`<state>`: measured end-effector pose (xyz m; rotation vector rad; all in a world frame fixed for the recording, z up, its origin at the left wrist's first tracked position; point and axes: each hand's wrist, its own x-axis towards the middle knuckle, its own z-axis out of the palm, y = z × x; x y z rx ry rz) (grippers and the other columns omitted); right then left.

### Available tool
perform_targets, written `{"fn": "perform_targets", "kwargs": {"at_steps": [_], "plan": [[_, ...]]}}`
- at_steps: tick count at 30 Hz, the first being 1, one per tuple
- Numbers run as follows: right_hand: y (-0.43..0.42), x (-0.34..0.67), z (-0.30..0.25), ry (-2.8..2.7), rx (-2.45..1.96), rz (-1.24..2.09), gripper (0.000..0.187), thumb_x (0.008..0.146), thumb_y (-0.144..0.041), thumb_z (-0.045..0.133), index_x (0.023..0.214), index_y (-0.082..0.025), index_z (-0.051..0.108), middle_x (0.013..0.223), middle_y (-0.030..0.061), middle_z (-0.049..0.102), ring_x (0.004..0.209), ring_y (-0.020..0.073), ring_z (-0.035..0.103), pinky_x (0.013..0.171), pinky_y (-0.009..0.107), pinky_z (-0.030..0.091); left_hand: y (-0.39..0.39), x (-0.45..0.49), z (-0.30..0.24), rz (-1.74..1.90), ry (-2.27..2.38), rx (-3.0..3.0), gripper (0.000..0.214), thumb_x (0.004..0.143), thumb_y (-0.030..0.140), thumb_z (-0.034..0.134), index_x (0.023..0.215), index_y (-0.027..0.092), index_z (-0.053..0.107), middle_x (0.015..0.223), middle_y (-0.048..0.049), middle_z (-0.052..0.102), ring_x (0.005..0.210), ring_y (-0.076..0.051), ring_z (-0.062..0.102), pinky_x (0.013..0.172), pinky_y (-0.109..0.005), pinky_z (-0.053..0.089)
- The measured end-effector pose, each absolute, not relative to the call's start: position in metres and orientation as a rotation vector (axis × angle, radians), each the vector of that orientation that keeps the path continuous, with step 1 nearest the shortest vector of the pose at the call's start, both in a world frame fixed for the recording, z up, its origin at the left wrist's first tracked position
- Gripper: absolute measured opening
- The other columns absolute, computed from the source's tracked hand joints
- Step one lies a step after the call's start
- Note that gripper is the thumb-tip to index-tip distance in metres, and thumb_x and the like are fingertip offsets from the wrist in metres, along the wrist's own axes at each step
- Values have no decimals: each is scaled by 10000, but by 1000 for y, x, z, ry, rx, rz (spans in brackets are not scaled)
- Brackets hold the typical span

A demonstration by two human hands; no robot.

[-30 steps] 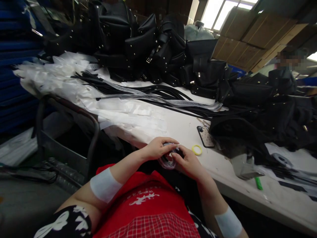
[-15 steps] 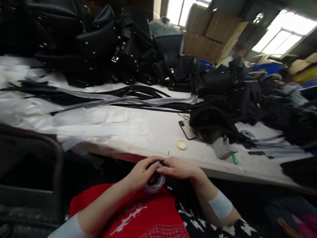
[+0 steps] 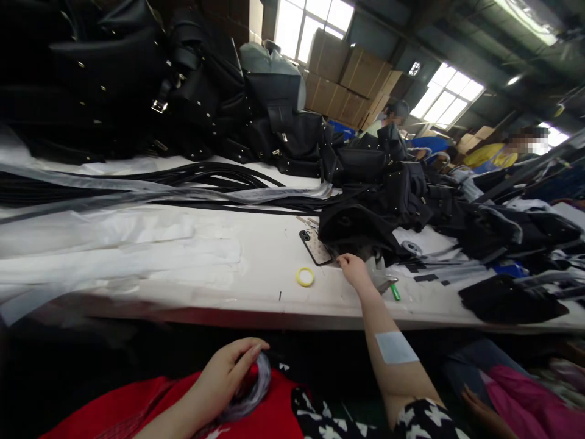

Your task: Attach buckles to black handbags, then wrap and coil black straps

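Observation:
My left hand [image 3: 228, 372] is closed around a roll of clear tape [image 3: 258, 390], held low over a red apron [image 3: 169, 396]. Its fingers hide the roll's upper part. My right hand [image 3: 354, 270] is stretched out over the white table, its fingertips drawn together beside the phone [image 3: 316, 247]. Whatever those fingers may pinch is too small to make out. Just right of that hand stands a grey tape dispenser-like object [image 3: 378, 277], partly covered by the wrist. A yellow ring [image 3: 304, 277] lies on the tabletop, left of the right hand.
Black bags [image 3: 292, 131] are heaped along the back of the table [image 3: 256, 292]. Long black straps [image 3: 219, 177] and white strips [image 3: 183, 256] cover its left side. A green-handled thing [image 3: 395, 292] lies near the front edge. A person in pink [image 3: 525, 396] sits at right.
My hands have come apart. The right hand has moved forward and right onto the table, while the left keeps the tape roll near my lap. The view has turned right.

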<state>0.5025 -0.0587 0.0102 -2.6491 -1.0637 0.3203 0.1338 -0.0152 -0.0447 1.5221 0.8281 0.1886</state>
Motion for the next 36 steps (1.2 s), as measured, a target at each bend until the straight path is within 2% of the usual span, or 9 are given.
{"fn": "perform_targets", "kwargs": {"at_steps": [4, 7, 12, 16, 19, 23, 29, 33, 36], "plan": [[-62, 525, 0, -981, -2938, 140, 336, 879, -82, 422, 1083, -22, 682, 1101, 267, 657, 1038, 288, 640, 893, 361, 454, -19, 133, -54, 236, 910, 1449, 569, 817, 687, 461, 1024, 227, 724, 572, -4, 565, 575, -197, 543, 551, -265, 452], [-70, 526, -12, -1021, -3053, 90, 345, 858, -30, 407, 1050, 15, 690, 1097, 298, 647, 1024, 304, 647, 859, 354, 462, -20, 131, -59, 213, 918, 1426, 604, 814, 703, 450, 1061, 216, 707, 534, 16, 515, 477, -164, 463, 478, -251, 395], [-82, 529, -19, -1126, -3120, 47, 338, 911, -131, 411, 1058, -47, 704, 1122, 255, 654, 1043, 298, 636, 860, 357, 465, -19, 134, -60, 191, 885, 1405, 635, 803, 728, 452, 1059, 193, 681, 539, 33, 486, 436, -132, 401, 433, -233, 331], [-84, 526, -20, -1165, -3150, 16, 363, 933, -228, 430, 1117, -40, 681, 1164, 260, 633, 1041, 303, 634, 868, 362, 469, -18, 138, -57, 180, 857, 1402, 627, 811, 708, 461, 1063, 175, 675, 527, 40, 469, 437, -132, 419, 438, -230, 336], [-81, 523, -20, -1165, -3181, 11, 360, 920, -149, 401, 1092, -38, 698, 1172, 279, 624, 1011, 293, 653, 847, 353, 477, -18, 139, -54, 179, 844, 1418, 583, 815, 682, 477, 1049, 194, 692, 543, 33, 483, 457, -136, 425, 435, -227, 334], [-81, 521, -13, -1184, -3208, 55, 381, 874, -32, 370, 1015, -35, 724, 1061, 276, 672, 982, 298, 672, 824, 365, 484, -18, 136, -48, 211, 861, 1434, 538, 816, 646, 493, 1022, 199, 711, 610, 12, 552, 483, -138, 440, 455, -229, 354], [-109, 503, 6, -1172, -3223, 29, 366, 880, -47, 358, 1014, -22, 697, 1027, 268, 686, 972, 327, 674, 796, 385, 481, -16, 132, -49, 204, 864, 1433, 517, 840, 607, 482, 1049, 196, 715, 649, -3, 611, 487, -147, 466, 471, -234, 372], [-147, 482, 30, -1059, -3212, -63, 372, 915, -126, 332, 1050, -74, 674, 932, 209, 705, 871, 307, 685, 751, 378, 473, -14, 133, -48, 238, 840, 1456, 464, 845, 563, 500, 1005, 193, 729, 747, -21, 669, 607, -173, 552, 558, -238, 431], [-174, 463, 49, -1000, -2919, -240, 284, 901, -236, 411, 1033, -162, 651, 850, 115, 698, 768, 257, 662, 695, 345, 464, -13, 136, -47, 267, 828, 1432, 432, 838, 544, 528, 974, 190, 735, 741, -20, 675, 654, -180, 575, 586, -235, 442]]}}
